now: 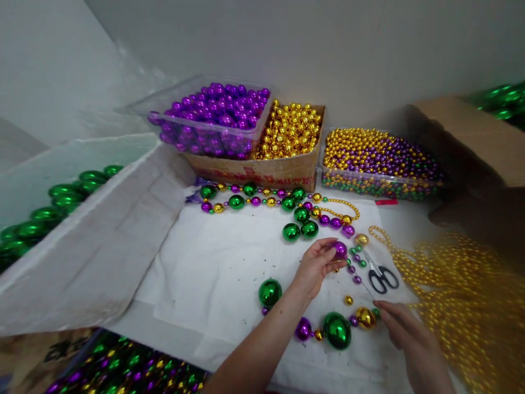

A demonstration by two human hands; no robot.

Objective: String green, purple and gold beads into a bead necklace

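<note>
Between the fingertips of my left hand (315,268) is a shiny purple bead (339,250). My right hand (404,331), partly blurred, pinches a thin string (368,291) that runs up toward small purple beads (351,270). Below the hands, strung beads curve across the white cloth, among them a large green bead (337,330), a gold bead (365,317) and a purple bead (303,329). One loose small gold bead (348,300) lies between my hands. Scissors (381,276) with black handles rest just above my right hand.
A finished-looking bead necklace (256,201) and loose green beads (291,232) lie farther back. Behind are a tub of purple beads (221,109), a carton of gold beads (291,128) and a tub of mixed small beads (373,158). Gold bead strands (455,284) spread at right.
</note>
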